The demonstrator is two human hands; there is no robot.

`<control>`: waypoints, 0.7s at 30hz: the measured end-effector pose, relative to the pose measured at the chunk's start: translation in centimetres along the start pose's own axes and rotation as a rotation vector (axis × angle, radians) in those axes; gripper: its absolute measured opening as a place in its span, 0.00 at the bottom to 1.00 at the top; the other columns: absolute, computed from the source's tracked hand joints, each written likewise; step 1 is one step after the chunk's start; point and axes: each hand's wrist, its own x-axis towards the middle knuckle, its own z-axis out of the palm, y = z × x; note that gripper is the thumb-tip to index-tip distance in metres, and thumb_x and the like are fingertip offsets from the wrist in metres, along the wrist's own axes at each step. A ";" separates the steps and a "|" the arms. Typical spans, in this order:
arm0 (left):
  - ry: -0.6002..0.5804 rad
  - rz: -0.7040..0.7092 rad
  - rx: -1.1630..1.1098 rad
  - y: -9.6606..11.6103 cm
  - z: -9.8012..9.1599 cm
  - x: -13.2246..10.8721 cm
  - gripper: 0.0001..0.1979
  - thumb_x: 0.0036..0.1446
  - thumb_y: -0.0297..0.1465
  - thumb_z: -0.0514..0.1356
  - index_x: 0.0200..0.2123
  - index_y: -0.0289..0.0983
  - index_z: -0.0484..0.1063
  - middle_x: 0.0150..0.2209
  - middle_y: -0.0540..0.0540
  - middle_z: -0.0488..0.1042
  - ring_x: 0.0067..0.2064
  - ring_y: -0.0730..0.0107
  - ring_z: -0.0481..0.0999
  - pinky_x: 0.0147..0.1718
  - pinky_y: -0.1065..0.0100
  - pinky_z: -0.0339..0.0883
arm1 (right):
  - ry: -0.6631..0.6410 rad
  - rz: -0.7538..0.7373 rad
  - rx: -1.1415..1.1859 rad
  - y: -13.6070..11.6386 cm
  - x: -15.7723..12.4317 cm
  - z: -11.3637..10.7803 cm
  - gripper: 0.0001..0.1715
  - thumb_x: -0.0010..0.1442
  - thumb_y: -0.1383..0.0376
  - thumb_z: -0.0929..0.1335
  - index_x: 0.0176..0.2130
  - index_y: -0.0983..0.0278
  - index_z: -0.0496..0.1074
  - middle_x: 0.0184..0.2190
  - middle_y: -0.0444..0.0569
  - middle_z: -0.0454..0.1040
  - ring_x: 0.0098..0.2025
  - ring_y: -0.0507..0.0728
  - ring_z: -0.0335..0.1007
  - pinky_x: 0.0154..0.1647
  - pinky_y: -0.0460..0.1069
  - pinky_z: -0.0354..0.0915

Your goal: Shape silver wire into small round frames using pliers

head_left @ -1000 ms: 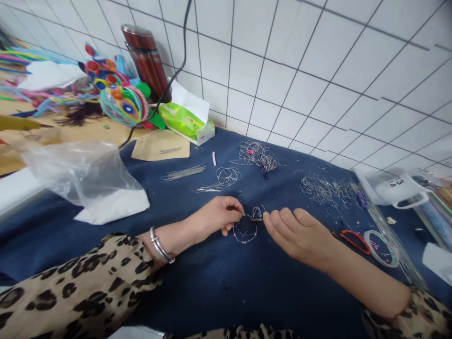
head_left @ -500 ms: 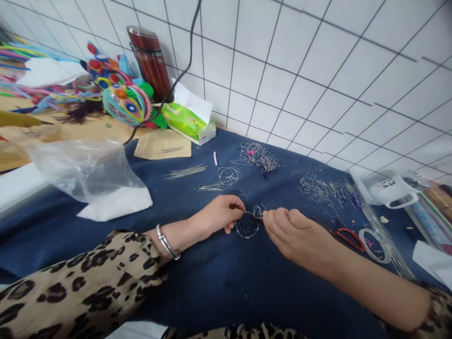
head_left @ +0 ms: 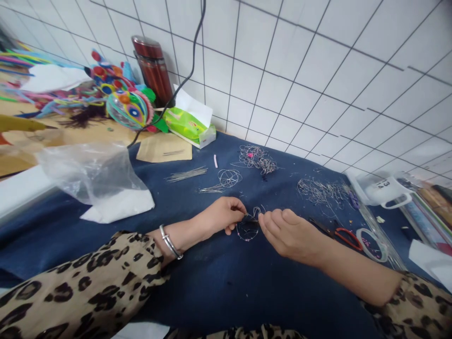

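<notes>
My left hand pinches the edge of a small wire ring strung with tiny pink beads. Across from it, my right hand is closed around a slim tool with a dark tip, mostly hidden by the fingers. Its tip reaches the upper part of the ring, beside a loop of thin wire that stands up there. Just behind my left hand lie a round openwork wire piece and a small bundle of straight wires.
Tangled wire and more wire scraps lie behind. At right are red-handled scissors, a round dish with pink beads and a white cup. A plastic bag, tissue pack and flask stand left.
The right hand has shifted slightly left, bringing the dark tip closer to the left fingers. The left hand keeps its pinch on the ring. The whole view has moved a little.
</notes>
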 end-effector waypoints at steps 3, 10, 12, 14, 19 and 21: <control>-0.007 0.005 0.008 -0.1 0.0 0.0 0.07 0.49 0.29 0.56 0.32 0.34 0.70 0.16 0.54 0.63 0.15 0.78 0.63 0.13 0.76 0.61 | 0.009 0.005 0.020 0.1 -0.3 0.2 0.18 0.60 0.71 0.59 0.49 0.74 0.66 0.38 0.57 0.71 0.36 0.56 0.62 0.34 0.53 0.52; -0.029 0.010 0.005 -0.3 -0.1 0.1 0.07 0.50 0.30 0.56 0.33 0.34 0.70 0.16 0.54 0.64 0.15 0.78 0.62 0.14 0.76 0.61 | 0.031 0.020 0.050 0.8 -1.6 0.9 0.18 0.61 0.71 0.60 0.51 0.72 0.64 0.38 0.55 0.70 0.38 0.57 0.62 0.34 0.53 0.53; -0.040 0.011 0.000 -0.2 -0.1 0.0 0.08 0.50 0.30 0.56 0.34 0.34 0.70 0.17 0.54 0.64 0.16 0.78 0.62 0.14 0.76 0.61 | 0.040 0.080 0.082 1.0 -2.1 1.2 0.18 0.61 0.70 0.61 0.51 0.70 0.64 0.39 0.54 0.70 0.37 0.56 0.62 0.34 0.53 0.52; -0.047 0.014 -0.008 0.0 -0.1 -0.1 0.08 0.50 0.30 0.56 0.34 0.34 0.70 0.17 0.54 0.64 0.16 0.78 0.62 0.15 0.76 0.61 | 0.039 0.157 0.125 1.1 -2.4 1.7 0.18 0.60 0.69 0.62 0.51 0.68 0.64 0.39 0.52 0.70 0.37 0.55 0.61 0.34 0.52 0.52; -0.059 0.008 -0.035 0.4 0.0 -0.3 0.08 0.50 0.30 0.56 0.34 0.34 0.70 0.19 0.54 0.64 0.16 0.80 0.62 0.16 0.76 0.61 | 0.073 0.369 0.329 1.5 -3.2 3.7 0.18 0.60 0.60 0.64 0.48 0.63 0.67 0.35 0.49 0.70 0.35 0.54 0.61 0.35 0.50 0.52; -0.054 0.010 -0.042 0.4 0.0 -0.2 0.08 0.50 0.30 0.56 0.34 0.34 0.69 0.18 0.54 0.64 0.16 0.80 0.62 0.16 0.76 0.61 | 0.076 0.431 0.410 1.7 -3.5 4.8 0.18 0.59 0.58 0.65 0.47 0.63 0.68 0.35 0.49 0.71 0.35 0.53 0.61 0.36 0.49 0.53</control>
